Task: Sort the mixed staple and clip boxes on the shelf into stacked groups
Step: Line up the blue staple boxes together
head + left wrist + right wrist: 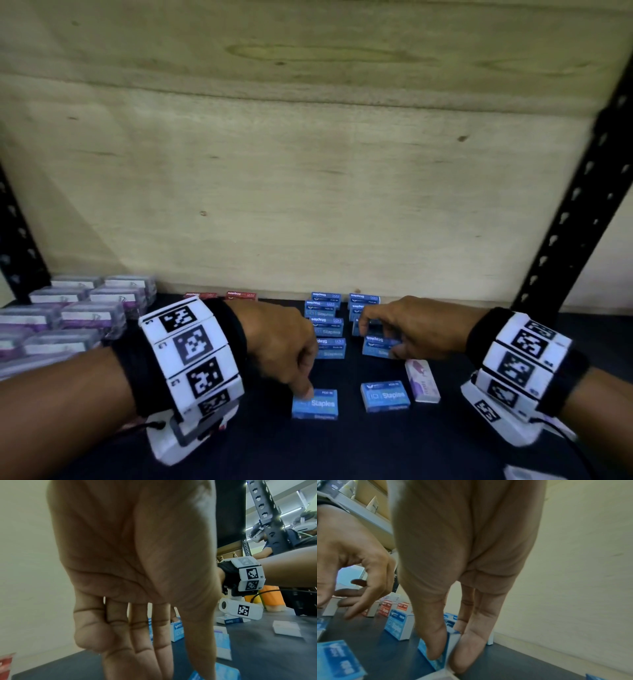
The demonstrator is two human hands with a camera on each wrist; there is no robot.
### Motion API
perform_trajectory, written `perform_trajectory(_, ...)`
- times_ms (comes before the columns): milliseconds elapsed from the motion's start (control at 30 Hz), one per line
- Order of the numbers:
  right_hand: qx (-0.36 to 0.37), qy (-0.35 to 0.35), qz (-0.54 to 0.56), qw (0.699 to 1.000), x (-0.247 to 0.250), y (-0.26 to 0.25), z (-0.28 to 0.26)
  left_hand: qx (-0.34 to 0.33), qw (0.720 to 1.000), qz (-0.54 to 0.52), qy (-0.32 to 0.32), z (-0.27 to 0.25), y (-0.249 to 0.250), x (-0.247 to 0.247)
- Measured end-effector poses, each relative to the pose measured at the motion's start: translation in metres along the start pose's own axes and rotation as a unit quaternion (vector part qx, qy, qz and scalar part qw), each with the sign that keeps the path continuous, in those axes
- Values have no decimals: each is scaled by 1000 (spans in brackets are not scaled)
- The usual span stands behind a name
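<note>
- Left hand (274,346): fingers down on the near blue staple box (315,404); thumb and fingertips sit at the box's top-left corner. Left wrist view shows straight fingers (145,635) reaching to the box edge; can't tell if it's a real pinch.
- Right hand (404,329): grip clamped on a second blue staple box (378,346), thumb one side, fingers the other, clear in the right wrist view (447,646). Box is at or just above the dark shelf (342,445) surface; can't tell which.
- Landmark = near blue staple box. Just right of it: another loose blue box (385,395), flat on the shelf.
- Further right, touching or nearly touching that one: white/purple box (423,380), angled.
- Behind the landmark, toward the plywood back (308,171): blue staple stacks (325,322) in two columns.
- Behind-left: two red staple boxes (221,295) at the back wall.
- Far left: clear clip boxes (68,315) w/ purple labels, grouped in rows.
</note>
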State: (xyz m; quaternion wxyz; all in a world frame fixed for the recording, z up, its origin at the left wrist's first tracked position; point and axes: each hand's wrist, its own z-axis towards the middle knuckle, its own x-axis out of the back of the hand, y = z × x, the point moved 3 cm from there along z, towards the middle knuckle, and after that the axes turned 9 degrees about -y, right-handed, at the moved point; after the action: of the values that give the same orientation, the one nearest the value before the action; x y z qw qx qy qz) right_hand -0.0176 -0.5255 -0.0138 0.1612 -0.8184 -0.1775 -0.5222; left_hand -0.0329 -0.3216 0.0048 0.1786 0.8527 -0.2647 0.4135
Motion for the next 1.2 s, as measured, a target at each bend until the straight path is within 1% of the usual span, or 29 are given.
perform_trajectory(133,-12,20,0,1000,3,-3,-10,-16,1000,16,-8,-1,4,-6)
perform_trajectory(233,-21,78,-26,996,4,-7,-24,-36,999,23,6,-2,6,-7)
perform_trajectory(300,2,105,-30,994,1,-13,-31,-44,999,26,10,-2,6,-9)
perform_trajectory(367,20,81,-14,996,-5,-20,-38,-43,999,27,13,-1,6,-11)
perform_trajectory(433,18,34,-9,999,-15,-24,-41,-45,999,10,23,0,5,-13)
perform_trajectory(533,-3,-4,-23,1000,-26,-23,-43,-57,997,-37,27,2,3,-16)
perform_trajectory(600,-14,-15,-32,999,-29,-23,-41,-59,997,-44,22,1,2,-18)
perform_trajectory(667,-13,-20,-33,999,-29,-25,-42,-58,997,-37,22,1,3,-19)
perform_trajectory(800,-33,-24,-15,999,-27,-27,-41,-42,997,-33,60,-1,2,-18)
perform_trajectory(933,-51,-8,-14,999,-26,-25,-40,-28,995,-21,95,2,3,-16)
perform_trajectory(1100,-71,26,-31,997,-23,-22,-39,-21,992,-10,127,6,8,-13)
perform_trajectory(1200,-76,34,-34,996,-22,-22,-37,-21,990,-12,136,8,9,-12)
